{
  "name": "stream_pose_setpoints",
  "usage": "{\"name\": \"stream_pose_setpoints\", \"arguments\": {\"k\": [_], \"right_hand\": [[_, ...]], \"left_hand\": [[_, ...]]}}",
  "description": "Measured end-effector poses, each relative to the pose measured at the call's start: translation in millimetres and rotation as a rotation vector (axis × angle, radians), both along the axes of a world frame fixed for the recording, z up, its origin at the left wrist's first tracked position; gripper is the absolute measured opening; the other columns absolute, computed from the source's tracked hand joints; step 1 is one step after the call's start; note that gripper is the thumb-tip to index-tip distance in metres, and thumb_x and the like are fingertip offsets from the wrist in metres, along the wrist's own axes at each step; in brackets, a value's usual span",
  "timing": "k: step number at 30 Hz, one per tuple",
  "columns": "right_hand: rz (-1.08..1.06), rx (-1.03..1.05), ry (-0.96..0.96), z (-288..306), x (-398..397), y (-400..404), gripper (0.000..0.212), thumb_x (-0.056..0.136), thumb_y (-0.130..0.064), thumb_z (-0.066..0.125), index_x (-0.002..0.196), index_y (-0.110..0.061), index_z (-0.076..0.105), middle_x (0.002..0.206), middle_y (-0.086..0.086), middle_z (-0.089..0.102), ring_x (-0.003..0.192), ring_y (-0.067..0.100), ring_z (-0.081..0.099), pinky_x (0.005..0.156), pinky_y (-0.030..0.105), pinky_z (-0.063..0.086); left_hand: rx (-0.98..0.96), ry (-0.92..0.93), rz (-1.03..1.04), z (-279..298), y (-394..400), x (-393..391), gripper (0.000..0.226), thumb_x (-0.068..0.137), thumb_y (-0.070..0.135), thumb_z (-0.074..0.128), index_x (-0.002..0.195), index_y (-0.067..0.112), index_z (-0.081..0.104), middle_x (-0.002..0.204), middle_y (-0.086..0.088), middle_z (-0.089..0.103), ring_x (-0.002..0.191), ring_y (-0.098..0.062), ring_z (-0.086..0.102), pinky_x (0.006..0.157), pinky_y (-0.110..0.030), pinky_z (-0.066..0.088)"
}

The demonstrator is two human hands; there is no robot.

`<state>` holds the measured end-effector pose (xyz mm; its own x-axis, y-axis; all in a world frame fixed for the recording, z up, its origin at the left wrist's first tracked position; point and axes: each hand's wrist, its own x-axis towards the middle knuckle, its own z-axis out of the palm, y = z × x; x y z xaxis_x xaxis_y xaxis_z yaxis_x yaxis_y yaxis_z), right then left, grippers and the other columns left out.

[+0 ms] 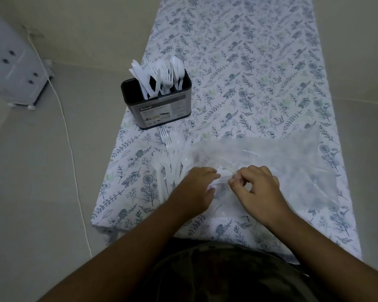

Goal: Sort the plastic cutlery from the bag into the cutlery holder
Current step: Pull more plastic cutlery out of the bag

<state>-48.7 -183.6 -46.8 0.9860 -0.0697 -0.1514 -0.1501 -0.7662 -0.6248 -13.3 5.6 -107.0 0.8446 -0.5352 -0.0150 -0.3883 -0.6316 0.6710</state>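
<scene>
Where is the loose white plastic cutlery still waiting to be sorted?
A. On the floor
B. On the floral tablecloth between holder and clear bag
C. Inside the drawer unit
B: the loose white plastic cutlery lies on the floral tablecloth, just left of the clear plastic bag.

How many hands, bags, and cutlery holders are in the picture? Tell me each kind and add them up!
Hands: 2, the left hand and the right hand, both pinching the bag
Clear plastic bags: 1
Cutlery holders: 1
Total: 4
The white cutlery overlaps too much to count.
</scene>
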Motion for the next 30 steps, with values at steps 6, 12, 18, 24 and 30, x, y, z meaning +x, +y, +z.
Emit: {"name": "stream_pose_setpoints", "arguments": {"k": [6,12,18,24,30], "right_hand": [[-0.041,0.075,0.018,2,3,-3,0.026,0.094,-0.032,0.063,0.071,-0.022,0.058,0.075,-0.009,0.058,0.091,0.018,0.048,0.089,0.048,0.042],[-0.068,0.083,0.013,2,5,-4,0.028,0.095,-0.034,0.064,0.070,-0.023,0.056,0.075,-0.010,0.058,0.090,0.015,0.047,0.089,0.044,0.042],[-0.085,0.049,0.054,0,5,-8,0.031,0.097,-0.038,0.059,0.070,-0.024,0.053,0.078,-0.009,0.058,0.093,0.016,0.047,0.087,0.039,0.036],[-0.100,0.040,0.047,2,11,-11,0.029,0.096,-0.037,0.058,0.071,-0.023,0.057,0.081,-0.010,0.060,0.094,0.017,0.049,0.092,0.045,0.041],[-0.085,-0.019,0.053,4,14,-11,0.027,0.095,-0.043,0.053,0.072,-0.029,0.057,0.083,-0.012,0.060,0.093,0.018,0.051,0.089,0.046,0.045]], "left_hand": [[0.435,-0.106,-0.012,7,-50,31,0.046,0.096,0.039,0.049,0.129,0.007,0.055,0.127,-0.014,0.059,0.114,-0.031,0.054,0.095,-0.043,0.046],[0.688,-0.138,-0.112,3,-67,37,0.026,0.101,0.020,0.042,0.111,0.007,0.061,0.110,-0.010,0.068,0.099,-0.027,0.066,0.085,-0.037,0.049],[0.539,-0.041,-0.156,-12,-63,38,0.023,0.102,0.018,0.041,0.104,0.009,0.062,0.104,-0.009,0.069,0.093,-0.028,0.067,0.076,-0.036,0.051],[0.503,0.058,-0.123,-8,-67,42,0.029,0.106,0.014,0.034,0.114,0.004,0.060,0.114,-0.012,0.067,0.103,-0.027,0.065,0.087,-0.035,0.048],[0.516,0.269,-0.155,6,-57,55,0.027,0.103,0.017,0.040,0.117,0.002,0.058,0.110,-0.012,0.063,0.104,-0.027,0.062,0.088,-0.031,0.046]]}}
